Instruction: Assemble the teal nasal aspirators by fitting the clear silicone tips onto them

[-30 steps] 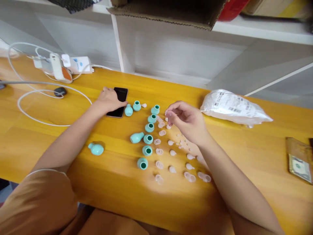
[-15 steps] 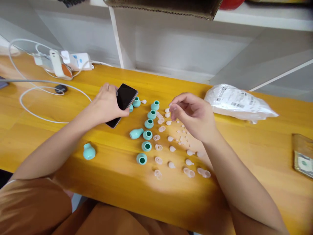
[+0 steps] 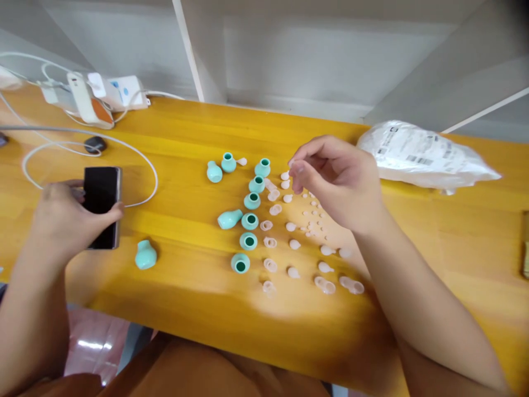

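My left hand (image 3: 76, 212) grips a dark smartphone (image 3: 101, 190) by its sides, at the left of the table. Just right of it, a turquoise vase-shaped piece (image 3: 146, 255) lies on its side. My right hand (image 3: 334, 179) hovers over the small parts with thumb and fingertips pinched; whatever is between them is too small to make out. Several turquoise pots (image 3: 249, 221) stand in a column mid-table, mouths up. Beside them run clear plastic rings (image 3: 270, 242) and translucent drop-shaped pieces (image 3: 295, 244), with tiny pale beads (image 3: 311, 225) near my right hand.
A white plastic parcel (image 3: 425, 154) lies at the back right. Chargers on a power strip (image 3: 124, 91) stand at the back left, and a white cable (image 3: 155, 179) loops across the table. A shelf panel (image 3: 297, 66) rises behind.
My left hand has carried the smartphone left and towards me, uncovering the turquoise pieces at the back. The right hand stays pinched in nearly the same place; the view has tilted down slightly.
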A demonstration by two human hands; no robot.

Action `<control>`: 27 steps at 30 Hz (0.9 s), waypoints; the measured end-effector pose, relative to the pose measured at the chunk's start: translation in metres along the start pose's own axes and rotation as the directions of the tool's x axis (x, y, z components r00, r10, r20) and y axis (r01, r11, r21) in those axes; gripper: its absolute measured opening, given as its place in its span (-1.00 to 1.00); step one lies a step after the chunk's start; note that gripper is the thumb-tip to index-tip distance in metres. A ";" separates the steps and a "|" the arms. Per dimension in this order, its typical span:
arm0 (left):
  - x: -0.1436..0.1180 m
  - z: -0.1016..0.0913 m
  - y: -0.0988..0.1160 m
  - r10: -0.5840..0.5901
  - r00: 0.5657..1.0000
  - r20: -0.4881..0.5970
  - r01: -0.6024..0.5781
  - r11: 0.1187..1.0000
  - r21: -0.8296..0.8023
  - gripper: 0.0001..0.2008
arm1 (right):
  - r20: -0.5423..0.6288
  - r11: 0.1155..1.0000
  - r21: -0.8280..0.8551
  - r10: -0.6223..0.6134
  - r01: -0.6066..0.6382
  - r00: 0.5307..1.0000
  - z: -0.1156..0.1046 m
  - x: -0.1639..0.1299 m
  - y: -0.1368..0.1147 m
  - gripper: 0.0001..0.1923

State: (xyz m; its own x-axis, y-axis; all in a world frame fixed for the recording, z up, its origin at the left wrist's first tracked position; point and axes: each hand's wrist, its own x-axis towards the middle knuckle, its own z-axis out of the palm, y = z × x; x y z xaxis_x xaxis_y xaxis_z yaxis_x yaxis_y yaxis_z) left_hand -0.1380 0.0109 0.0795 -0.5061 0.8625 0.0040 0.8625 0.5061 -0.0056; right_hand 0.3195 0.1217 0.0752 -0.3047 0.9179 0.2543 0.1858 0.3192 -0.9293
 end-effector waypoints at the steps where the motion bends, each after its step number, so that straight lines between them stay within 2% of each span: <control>1: 0.010 0.006 -0.001 -0.065 0.998 -0.013 0.065 0.998 0.001 -0.18 | -0.002 1.000 0.007 -0.002 0.002 1.000 0.000 0.000 0.000 -0.64; 4: 0.030 0.021 0.002 -0.133 0.991 0.026 0.133 0.991 0.001 -0.15 | -0.007 1.000 0.013 -0.005 0.005 1.000 0.000 0.000 0.000 -0.62; 8: 0.037 0.034 0.011 -0.088 0.996 0.029 0.088 0.996 -0.001 -0.17 | -0.002 1.000 -0.017 0.012 -0.012 1.000 -0.001 0.001 0.002 -0.61; 11: 0.027 0.034 0.014 -0.003 0.998 -0.065 0.003 1.000 0.000 -0.22 | 0.001 1.000 -0.020 0.017 -0.017 1.000 -0.002 0.001 0.003 -0.66; 14: 0.011 0.030 0.013 0.165 0.973 -0.158 -0.170 0.985 -0.018 -0.35 | -0.008 1.000 -0.012 0.000 0.000 1.000 -0.002 0.002 0.004 -0.71; 17: 0.002 0.030 0.010 0.394 0.916 -0.074 -0.397 0.917 -0.033 -0.58 | -0.022 1.000 -0.001 -0.026 0.026 0.999 -0.002 0.002 0.005 -0.75; 19: 0.005 0.031 0.007 0.474 0.879 0.040 -0.475 0.880 0.008 -0.62 | -0.029 0.999 0.015 -0.042 0.042 0.999 -0.001 0.002 0.007 -0.75; 21: 0.014 0.031 0.003 0.460 0.875 0.149 -0.471 0.881 0.050 -0.53 | -0.030 0.997 0.042 -0.057 0.058 0.998 -0.001 0.002 0.008 -0.74; 23: 0.024 0.031 -0.004 0.417 0.887 0.195 -0.435 0.899 0.053 -0.51 | -0.029 0.995 0.068 -0.068 0.070 0.997 -0.001 0.002 0.009 -0.74; 27: 0.042 0.032 -0.024 0.439 0.889 0.134 -0.439 0.898 -0.033 -0.61 | -0.037 0.994 0.077 -0.075 0.077 0.997 -0.001 0.002 0.010 -0.75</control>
State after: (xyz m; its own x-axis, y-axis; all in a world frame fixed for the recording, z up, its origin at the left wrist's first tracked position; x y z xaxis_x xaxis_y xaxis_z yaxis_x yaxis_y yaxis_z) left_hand -0.1801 0.0354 0.0478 -0.0721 0.9885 -0.1328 0.9968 0.0762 0.0260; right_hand 0.3215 0.1269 0.0670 -0.2829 0.8996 0.3327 0.0888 0.3700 -0.9248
